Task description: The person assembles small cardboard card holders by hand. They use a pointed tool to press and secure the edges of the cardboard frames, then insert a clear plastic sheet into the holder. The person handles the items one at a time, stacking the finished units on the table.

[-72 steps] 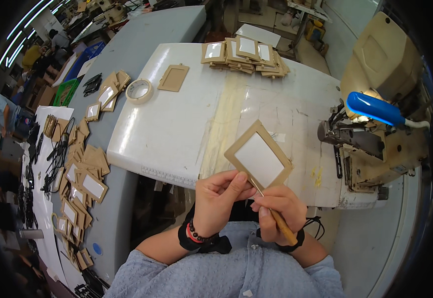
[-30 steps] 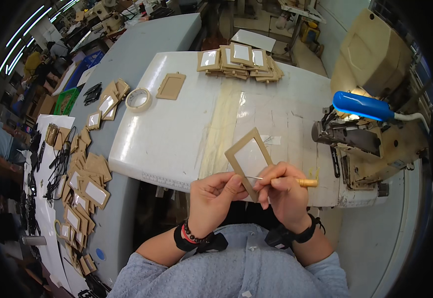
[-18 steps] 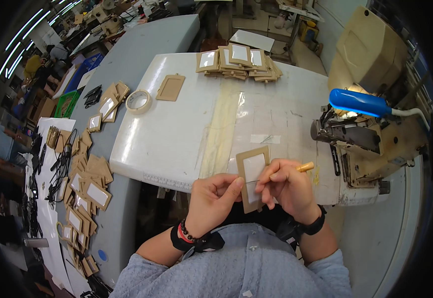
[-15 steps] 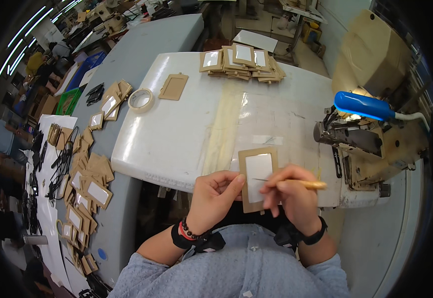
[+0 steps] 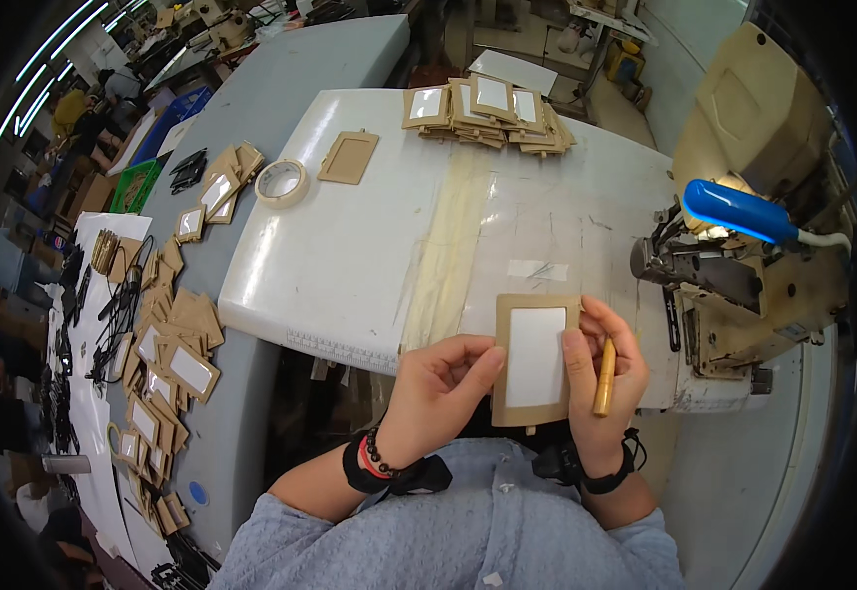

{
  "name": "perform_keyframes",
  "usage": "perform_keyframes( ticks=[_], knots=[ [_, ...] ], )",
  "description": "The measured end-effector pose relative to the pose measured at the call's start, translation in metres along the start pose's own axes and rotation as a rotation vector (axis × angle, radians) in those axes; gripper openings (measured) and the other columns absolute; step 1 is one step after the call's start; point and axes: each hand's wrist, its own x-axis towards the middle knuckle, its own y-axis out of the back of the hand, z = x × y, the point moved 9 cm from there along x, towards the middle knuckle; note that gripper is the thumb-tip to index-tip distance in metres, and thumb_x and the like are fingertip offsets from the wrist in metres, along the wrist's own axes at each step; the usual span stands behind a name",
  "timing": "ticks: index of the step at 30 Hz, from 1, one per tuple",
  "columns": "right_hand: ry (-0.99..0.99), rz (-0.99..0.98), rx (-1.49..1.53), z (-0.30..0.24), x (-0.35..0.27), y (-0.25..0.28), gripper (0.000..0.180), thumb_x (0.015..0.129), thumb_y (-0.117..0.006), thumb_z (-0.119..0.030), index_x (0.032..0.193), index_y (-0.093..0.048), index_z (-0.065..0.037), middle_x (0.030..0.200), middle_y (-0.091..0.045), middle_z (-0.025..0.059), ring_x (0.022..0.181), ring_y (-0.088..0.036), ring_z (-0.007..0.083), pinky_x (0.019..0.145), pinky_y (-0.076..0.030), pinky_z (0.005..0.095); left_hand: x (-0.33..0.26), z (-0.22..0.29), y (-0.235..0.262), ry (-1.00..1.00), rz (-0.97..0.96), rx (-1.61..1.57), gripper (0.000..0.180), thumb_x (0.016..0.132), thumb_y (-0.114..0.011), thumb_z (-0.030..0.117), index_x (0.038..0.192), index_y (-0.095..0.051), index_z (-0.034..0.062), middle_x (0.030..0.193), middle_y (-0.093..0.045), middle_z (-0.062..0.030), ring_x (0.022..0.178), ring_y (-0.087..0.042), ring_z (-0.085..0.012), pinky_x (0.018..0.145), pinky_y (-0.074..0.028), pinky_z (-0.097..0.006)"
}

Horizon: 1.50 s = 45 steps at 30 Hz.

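While I hold the tan card frame (image 5: pixel 534 360) upright between both hands above the near edge of the white table (image 5: pixel 369 256), my left hand (image 5: pixel 438 393) pinches its left edge and my right hand (image 5: pixel 600 379) grips its right edge, fingers closed, a small wooden-handled tool (image 5: pixel 604 377) tucked in the same palm. Just beyond my right hand stands the sewing machine (image 5: pixel 743 265). Well ahead lies a stack of frames (image 5: pixel 487 110); far off my left hand, a tape roll (image 5: pixel 282 183).
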Motion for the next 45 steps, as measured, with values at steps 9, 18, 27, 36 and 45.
perform_keyframes(
  ticks=[9, 18, 27, 36, 45],
  knots=[
    [0.694, 0.098, -0.594, -0.058, -0.016, 0.001, 0.048, 0.1, -0.041, -0.035, 0.119, -0.055, 0.006, 0.095, -0.061, 0.0151, 0.072, -0.058, 0.0234, 0.065, -0.047, 0.034, -0.004, 0.0, -0.005, 0.085, -0.136, -0.029, 0.038, 0.095, -0.055, 0.005, 0.13, -0.047, -0.0086, 0.111, -0.065, -0.012, 0.097, -0.061, -0.0102, 0.081, -0.052, -0.022],
    [0.647, -0.293, -0.276, -0.067, -0.039, -0.043, 0.025, 0.07, -0.06, 0.01, 0.094, -0.063, 0.003, 0.077, -0.062, 0.0117, 0.062, -0.06, 0.0213, 0.057, -0.05, 0.029, -0.008, 0.005, -0.009, 0.009, -0.123, -0.142, 0.038, 0.096, -0.052, 0.003, 0.131, -0.045, -0.0089, 0.119, -0.062, -0.0155, 0.105, -0.059, -0.0134, 0.088, -0.051, -0.025],
    [0.651, -0.291, -0.291, -0.068, -0.037, -0.047, 0.025, 0.07, -0.061, 0.011, 0.093, -0.063, 0.004, 0.076, -0.062, 0.0115, 0.061, -0.06, 0.0206, 0.056, -0.05, 0.0281, -0.012, 0.011, -0.008, -0.073, -0.106, -0.096, 0.04, 0.096, -0.052, 0.004, 0.132, -0.043, -0.0102, 0.116, -0.063, -0.0184, 0.103, -0.061, -0.0171, 0.086, -0.054, -0.028],
    [0.653, -0.274, -0.308, -0.067, -0.037, -0.045, 0.024, 0.07, -0.062, 0.011, 0.093, -0.064, 0.004, 0.076, -0.061, 0.0111, 0.061, -0.06, 0.0209, 0.056, -0.05, 0.0279, -0.012, 0.013, -0.013, -0.062, -0.13, -0.128, 0.038, 0.096, -0.05, 0.0, 0.133, -0.043, -0.0107, 0.122, -0.059, -0.0181, 0.109, -0.058, -0.0166, 0.093, -0.05, -0.028],
    [0.665, -0.269, -0.324, -0.068, -0.037, -0.046, 0.023, 0.069, -0.062, 0.011, 0.091, -0.065, 0.005, 0.075, -0.061, 0.0117, 0.061, -0.06, 0.0215, 0.055, -0.05, 0.0285, -0.012, 0.013, -0.013, -0.08, -0.112, -0.1, 0.039, 0.096, -0.049, -0.001, 0.134, -0.042, -0.0102, 0.122, -0.059, -0.018, 0.109, -0.058, -0.0163, 0.092, -0.051, -0.028]
  ],
)
